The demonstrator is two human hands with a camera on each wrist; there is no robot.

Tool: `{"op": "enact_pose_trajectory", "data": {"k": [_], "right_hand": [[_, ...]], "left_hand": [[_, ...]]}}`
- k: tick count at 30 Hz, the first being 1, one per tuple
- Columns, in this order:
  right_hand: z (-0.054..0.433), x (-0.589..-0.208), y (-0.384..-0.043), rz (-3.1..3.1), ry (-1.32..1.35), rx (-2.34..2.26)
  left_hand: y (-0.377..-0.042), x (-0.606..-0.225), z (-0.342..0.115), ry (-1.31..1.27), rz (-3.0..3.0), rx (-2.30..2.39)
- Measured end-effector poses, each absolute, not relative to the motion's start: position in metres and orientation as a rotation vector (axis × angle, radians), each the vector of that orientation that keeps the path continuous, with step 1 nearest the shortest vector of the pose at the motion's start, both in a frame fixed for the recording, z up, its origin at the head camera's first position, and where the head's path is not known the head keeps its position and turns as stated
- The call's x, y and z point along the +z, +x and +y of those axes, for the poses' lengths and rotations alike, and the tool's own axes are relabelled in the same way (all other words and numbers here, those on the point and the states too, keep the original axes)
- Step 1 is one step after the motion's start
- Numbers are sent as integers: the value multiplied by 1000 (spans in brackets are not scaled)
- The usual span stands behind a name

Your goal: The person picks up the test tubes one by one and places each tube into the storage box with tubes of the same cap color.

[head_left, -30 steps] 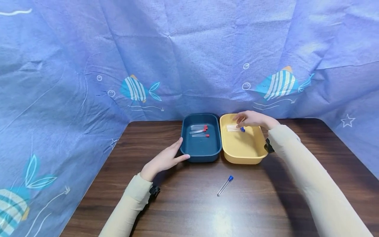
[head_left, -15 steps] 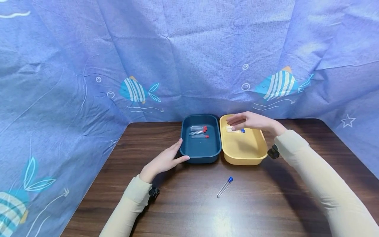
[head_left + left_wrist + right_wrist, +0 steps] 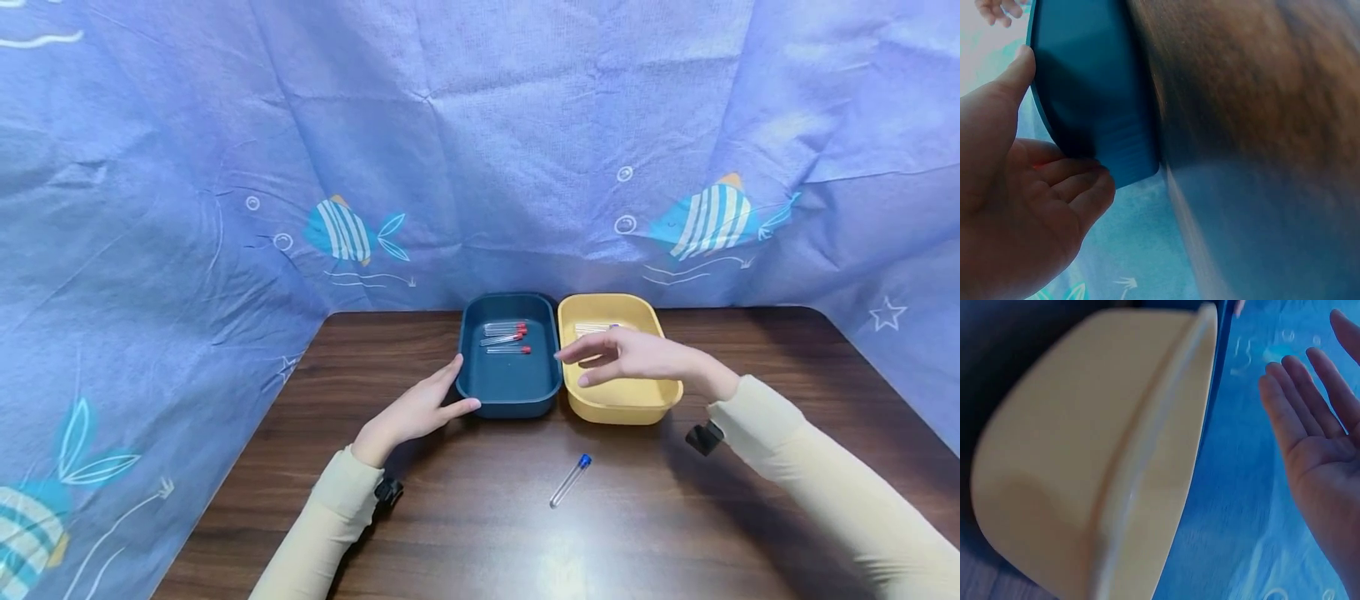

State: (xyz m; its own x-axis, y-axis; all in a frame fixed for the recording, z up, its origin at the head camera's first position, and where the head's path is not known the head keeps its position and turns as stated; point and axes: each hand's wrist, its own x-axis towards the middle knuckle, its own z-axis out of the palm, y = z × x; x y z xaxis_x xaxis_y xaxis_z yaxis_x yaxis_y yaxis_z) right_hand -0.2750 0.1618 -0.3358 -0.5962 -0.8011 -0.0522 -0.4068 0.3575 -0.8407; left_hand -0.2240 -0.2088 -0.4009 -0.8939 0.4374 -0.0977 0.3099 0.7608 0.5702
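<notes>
My left hand (image 3: 412, 412) rests at the near left corner of a dark blue bin (image 3: 517, 409), its fingers and thumb spread and touching the wall and rim. Several clear test tubes with red caps (image 3: 506, 336) lie inside it. Over the yellow bin (image 3: 622, 413) beside it hovers my right hand (image 3: 648, 356), fingers loosely extended and holding nothing; the right wrist view shows its bare palm. Clear tubes (image 3: 592, 328) lie at the back of the yellow bin, partly hidden by that hand. One test tube with a blue cap (image 3: 571, 481) lies on the table before the bins.
Both bins stand side by side near the back edge of the dark wooden table (image 3: 465, 517). Behind hangs a blue cloth (image 3: 517, 167) printed with fish. A black wrist device (image 3: 705, 437) sits under the right sleeve, another device (image 3: 388, 492) under the left.
My right hand has drawn back from the tubes in the yellow bin, toward me, and its fingers have spread. My left hand has stayed on the blue bin.
</notes>
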Motion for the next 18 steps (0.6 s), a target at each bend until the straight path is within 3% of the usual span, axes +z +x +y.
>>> {"op": "enact_pose_trajectory", "data": {"k": [11, 18], "right_hand": [[151, -360, -227, 2131, -1231, -934], [151, -375, -218, 2212, -1344, -698]], "left_hand": [[-223, -405, -210, 582, 2724, 856], [-226, -403, -209, 596, 2727, 832]]}}
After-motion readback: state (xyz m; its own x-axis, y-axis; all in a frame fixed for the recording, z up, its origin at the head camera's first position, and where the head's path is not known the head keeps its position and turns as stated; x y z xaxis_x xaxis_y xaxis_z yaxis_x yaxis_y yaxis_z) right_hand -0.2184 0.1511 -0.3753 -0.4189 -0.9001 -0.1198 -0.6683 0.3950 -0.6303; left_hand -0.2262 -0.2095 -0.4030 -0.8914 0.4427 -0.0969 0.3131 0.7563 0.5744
